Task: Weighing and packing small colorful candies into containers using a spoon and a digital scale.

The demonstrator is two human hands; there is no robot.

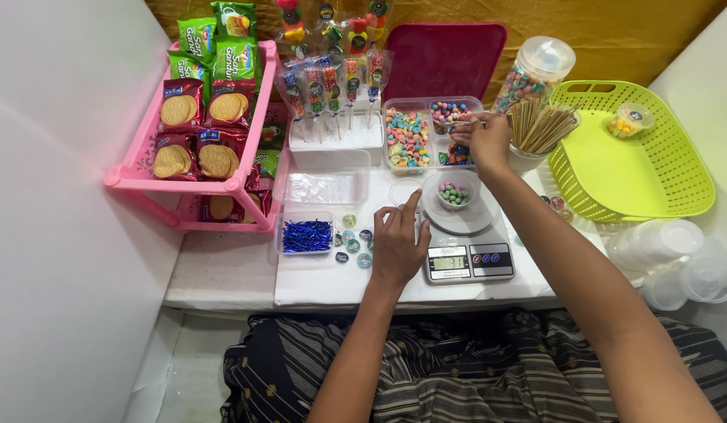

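My right hand [487, 139] reaches over the clear divided candy tray [395, 106] and pinches a small metal tool, tongs or a spoon, above its compartments of colourful candies [407, 138]. A small clear cup with candies [454, 193] sits on the round pan of a digital kitchen scale [467, 258]. My left hand [398, 241] rests on the white table just left of the scale. Its index finger touches a clear round lid [402, 190].
A pink rack [136, 174] of biscuit packets stands at left. Candy skewers [332, 86], a tray of blue twist ties [306, 235], round stickers [352, 247], a candy jar [532, 74], wooden sticks [540, 125], a green basket [638, 157] and stacked clear cups [677, 258] surround the work spot.
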